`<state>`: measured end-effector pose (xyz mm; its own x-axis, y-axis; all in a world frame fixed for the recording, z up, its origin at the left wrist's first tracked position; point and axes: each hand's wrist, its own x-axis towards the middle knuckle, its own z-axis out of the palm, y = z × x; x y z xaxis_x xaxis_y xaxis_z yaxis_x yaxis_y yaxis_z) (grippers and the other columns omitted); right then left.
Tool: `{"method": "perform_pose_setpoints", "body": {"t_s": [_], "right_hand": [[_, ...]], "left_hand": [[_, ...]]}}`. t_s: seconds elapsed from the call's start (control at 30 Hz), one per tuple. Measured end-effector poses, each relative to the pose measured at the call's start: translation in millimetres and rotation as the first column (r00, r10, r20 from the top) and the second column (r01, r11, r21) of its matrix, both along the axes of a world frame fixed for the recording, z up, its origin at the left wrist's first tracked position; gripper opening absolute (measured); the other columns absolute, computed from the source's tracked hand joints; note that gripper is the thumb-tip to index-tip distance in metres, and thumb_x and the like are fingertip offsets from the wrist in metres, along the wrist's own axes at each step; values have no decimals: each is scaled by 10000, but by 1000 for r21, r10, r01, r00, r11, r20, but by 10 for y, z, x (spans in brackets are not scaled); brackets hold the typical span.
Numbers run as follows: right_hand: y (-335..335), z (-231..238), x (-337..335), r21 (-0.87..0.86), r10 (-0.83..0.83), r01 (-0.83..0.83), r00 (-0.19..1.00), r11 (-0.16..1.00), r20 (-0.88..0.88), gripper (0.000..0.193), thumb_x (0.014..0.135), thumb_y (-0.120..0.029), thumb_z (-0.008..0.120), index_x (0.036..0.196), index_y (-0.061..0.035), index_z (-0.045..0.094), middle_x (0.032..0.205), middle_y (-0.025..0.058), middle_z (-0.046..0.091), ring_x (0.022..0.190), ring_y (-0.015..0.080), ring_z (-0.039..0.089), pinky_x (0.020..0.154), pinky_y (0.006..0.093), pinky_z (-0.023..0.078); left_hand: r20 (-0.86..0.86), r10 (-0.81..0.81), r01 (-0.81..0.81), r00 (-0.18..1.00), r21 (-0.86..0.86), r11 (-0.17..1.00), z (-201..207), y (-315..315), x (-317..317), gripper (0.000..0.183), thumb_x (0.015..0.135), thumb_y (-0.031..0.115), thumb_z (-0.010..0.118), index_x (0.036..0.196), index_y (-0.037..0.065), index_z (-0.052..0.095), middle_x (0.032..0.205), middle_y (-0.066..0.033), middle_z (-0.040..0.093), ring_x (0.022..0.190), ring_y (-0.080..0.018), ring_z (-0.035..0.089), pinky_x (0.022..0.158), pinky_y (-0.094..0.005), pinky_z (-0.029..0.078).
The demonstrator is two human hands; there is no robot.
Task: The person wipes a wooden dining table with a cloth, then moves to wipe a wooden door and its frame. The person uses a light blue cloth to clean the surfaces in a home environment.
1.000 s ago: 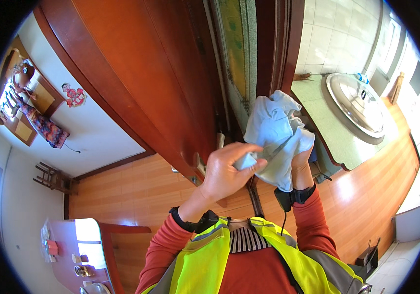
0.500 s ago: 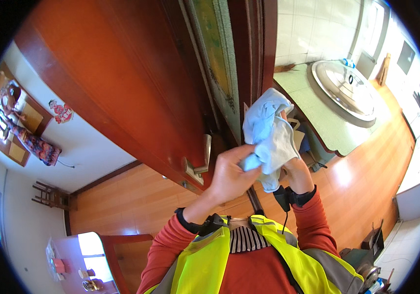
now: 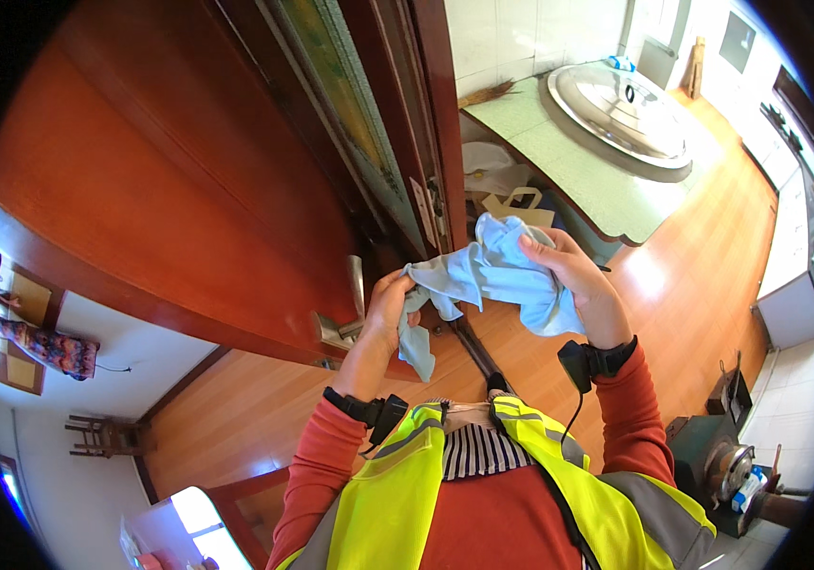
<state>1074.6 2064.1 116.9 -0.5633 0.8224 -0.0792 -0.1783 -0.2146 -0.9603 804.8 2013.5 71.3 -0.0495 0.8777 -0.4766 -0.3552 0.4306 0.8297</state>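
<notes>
A light blue cloth (image 3: 502, 271) stretches between my two hands, crumpled and hanging in folds. My left hand (image 3: 389, 306) is closed on its left end, where a loose flap dangles below the fingers. At the other end my right hand (image 3: 583, 280) grips the cloth, thumb on top. Close to the left hand is the metal handle (image 3: 355, 299) of a reddish-brown wooden door (image 3: 170, 171); I cannot tell whether the hand touches it. The door's frame, with a metal strike plate (image 3: 428, 209), rises just beyond the cloth.
A green-topped counter (image 3: 530, 123) carries a large round metal lid (image 3: 616, 114). Bags (image 3: 497, 176) sit beneath it. A small wooden chair (image 3: 103, 435) stands by the left wall. Lower right is a dark stove (image 3: 701, 456) with a pot (image 3: 728, 467). The floor (image 3: 559, 366) is wood-toned.
My hands have moved apart, spreading the bunched cloth between them. The left hand went left and the right hand came out from behind the cloth. The view has shifted to the right.
</notes>
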Motion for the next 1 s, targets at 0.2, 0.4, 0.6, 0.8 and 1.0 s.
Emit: {"method": "perform_pose_setpoints", "body": {"t_s": [0.2, 0.4, 0.6, 0.8, 1.0], "right_hand": [[18, -60, 153, -86, -301, 290, 934, 953, -194, 283, 934, -259, 635, 1122, -48, 616, 977, -23, 651, 852, 64, 610, 764, 230, 498], [61, 16, 278, -61, -333, 328, 914, 943, -234, 272, 940, -185, 615, 1161, -26, 607, 1006, -8, 650, 899, 80, 615, 805, 252, 503], [112, 139, 234, 94, -315, 328, 941, 940, -125, 314, 934, -185, 626, 1184, 2, 592, 998, -2, 643, 920, 81, 599, 822, 234, 479], [117, 318, 183, 393, -197, 88, 950, 915, 244, 261, 921, -191, 650, 1072, 20, 616, 946, -4, 600, 857, 82, 543, 777, 237, 438], [54, 379, -52, 642, -69, -281, 884, 713, 463, 238, 895, -137, 646, 1042, 46, 609, 899, 84, 535, 831, 164, 524, 739, 296, 437]], "left_hand": [[-113, -59, 58, 992, -11, 998, -233, -7, 19, 142, 933, 200, 516, 929, 107, 623, 638, 12, 511, 422, -94, 407, 389, -256, 315], [-344, -54, 59, 938, 4, 998, -411, -73, -104, 171, 888, 233, 601, 953, 99, 685, 743, 9, 603, 575, -101, 520, 457, -265, 355], [-714, -269, 387, 646, 3, 922, -445, -144, -181, 374, 813, 266, 680, 1108, 38, 664, 977, -117, 706, 904, -224, 669, 820, -325, 491], [-767, -248, 577, 591, 188, 795, -125, -203, -64, 459, 813, 268, 714, 1206, 47, 626, 1115, -128, 679, 1049, -239, 642, 912, -334, 480], [-424, -210, 430, 881, 531, 730, 134, -20, 436, 494, 879, 224, 712, 1282, -3, 539, 1106, -46, 632, 987, -103, 567, 865, -278, 475]]}}
